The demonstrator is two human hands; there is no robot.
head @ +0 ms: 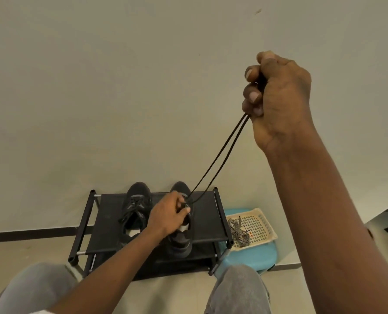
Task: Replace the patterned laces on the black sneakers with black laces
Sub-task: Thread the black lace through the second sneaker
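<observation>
- Right hand (279, 96), raised at upper right of the frame, is fisted around both strands of a black lace (220, 155).
- The strands run taut down to a black sneaker (180, 244) at lower centre.
- Left hand (168, 214) grips that sneaker near its tongue.
- The other sneaker (137, 200), just to its left, carries black laces.
- Both stand on a black rack (107, 218) against the wall.
- Patterned laces (238, 233) lie coiled in a cream basket (262, 225) on a blue stool (249, 257), lower right.
</observation>
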